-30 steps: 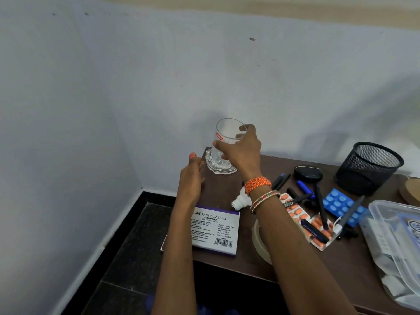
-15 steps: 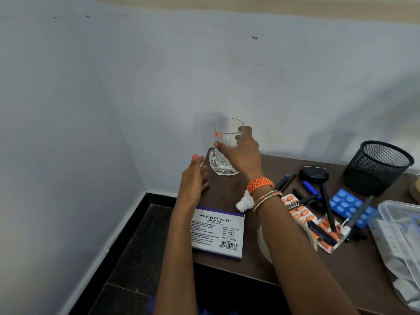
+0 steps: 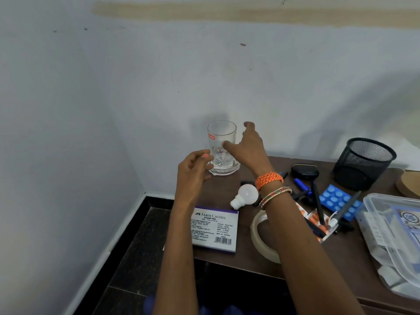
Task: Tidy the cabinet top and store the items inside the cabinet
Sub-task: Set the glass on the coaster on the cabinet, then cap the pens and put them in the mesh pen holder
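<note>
The right hand (image 3: 246,147) is spread, its fingers loose beside the glass (image 3: 222,147) and clear of the rim. The left hand (image 3: 193,172), at the glass's seven o'clock, is half curled and holds nothing. The glass stands upright in the far left corner of the brown cabinet top (image 3: 250,258): clear, cut-patterned base, a red sticker (unreadable) near the rim. A white bulb (image 3: 246,195) lies at its five o'clock, a stamp pad box (image 3: 213,228) nearer still.

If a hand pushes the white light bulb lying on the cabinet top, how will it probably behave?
The light bulb lies on its side and its globe is round, so it would probably roll. It looks thin-shelled, so likely light and perhaps fragile. The cabinet top edge is close, so it might fall off.
</note>
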